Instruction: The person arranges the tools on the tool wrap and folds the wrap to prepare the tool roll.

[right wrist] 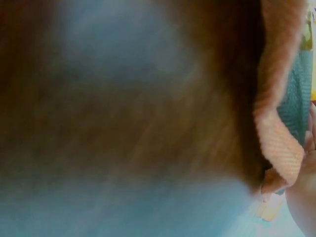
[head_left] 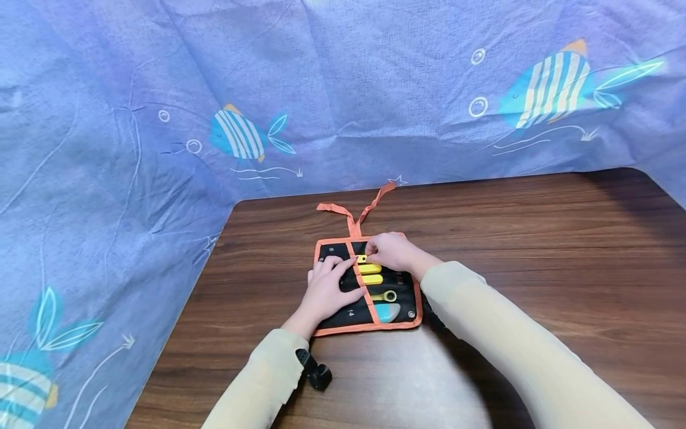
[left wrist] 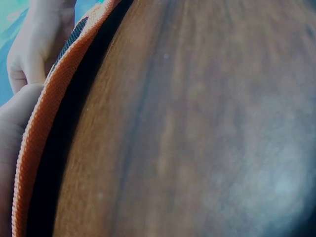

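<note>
A black tool roll (head_left: 332,298) with orange edging lies spread on the table. My left hand (head_left: 324,292) rests flat on its left part, fingertips and thumb at the orange pocket edge (head_left: 370,301). With thumb and fingers, my right hand (head_left: 393,253) pinches the end of a yellow tool (head_left: 362,259) with a small hole, in the uppermost pocket. Below it, two yellow handle ends (head_left: 371,279) stick out of their pockets, then a ratchet ring wrench (head_left: 389,296) and a teal-and-grey rounded end (head_left: 387,312). The pocketed parts are hidden.
Two orange tie straps (head_left: 370,208) stretch from the roll's far edge over the brown wooden table (head_left: 525,250). A blue fish-patterned cloth (head_left: 364,89) hangs behind and to the left. A black wrist camera (head_left: 318,375) sits at the left cuff.
</note>
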`<state>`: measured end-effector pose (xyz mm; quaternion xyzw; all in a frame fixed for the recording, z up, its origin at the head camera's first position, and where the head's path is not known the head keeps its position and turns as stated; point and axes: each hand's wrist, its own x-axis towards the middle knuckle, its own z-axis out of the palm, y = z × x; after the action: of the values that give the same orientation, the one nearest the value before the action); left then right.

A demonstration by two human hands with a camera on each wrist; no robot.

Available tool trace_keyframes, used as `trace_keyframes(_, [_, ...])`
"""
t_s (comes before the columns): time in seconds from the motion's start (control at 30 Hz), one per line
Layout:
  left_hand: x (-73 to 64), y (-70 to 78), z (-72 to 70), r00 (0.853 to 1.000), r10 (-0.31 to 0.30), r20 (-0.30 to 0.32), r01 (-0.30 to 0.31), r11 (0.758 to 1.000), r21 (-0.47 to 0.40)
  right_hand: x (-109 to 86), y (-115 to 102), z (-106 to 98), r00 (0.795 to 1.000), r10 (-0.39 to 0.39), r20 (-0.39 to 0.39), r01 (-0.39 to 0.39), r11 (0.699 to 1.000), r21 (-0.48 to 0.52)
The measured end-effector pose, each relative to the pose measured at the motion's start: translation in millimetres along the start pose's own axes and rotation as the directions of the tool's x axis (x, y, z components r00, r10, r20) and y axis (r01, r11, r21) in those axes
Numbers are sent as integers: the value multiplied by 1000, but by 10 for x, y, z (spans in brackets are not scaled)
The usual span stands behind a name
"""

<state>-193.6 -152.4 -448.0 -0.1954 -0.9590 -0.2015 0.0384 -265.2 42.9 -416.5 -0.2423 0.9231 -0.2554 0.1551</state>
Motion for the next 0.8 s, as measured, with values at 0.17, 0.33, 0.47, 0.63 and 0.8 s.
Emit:
trace_keyframes(0.17, [8,10,6,1000,-6,-2,6,1000,-5,6,14,8,1000,1,-3,-1,1000,18])
trace_keyframes(0.33, [9,18,15,1000,-3,2,3,1000,-8,-16,17,8,1000,13,-3,-13,999,33])
trace_keyframes(0.47, [1,19,19,1000,-2,2,2,1000,-14,-39,23,8,1000,2,-3,-2,998,55])
trace_keyframes(0.63, [-3,15,15,1000,0,6,0,1000,-15,-75,67,0,999,-22,-26,23,997,73])
trace_keyframes(0.8, [3,-2,6,1000,-7,3,7,1000,-12,-118,116,-24,997,-38,-72,43,996,74])
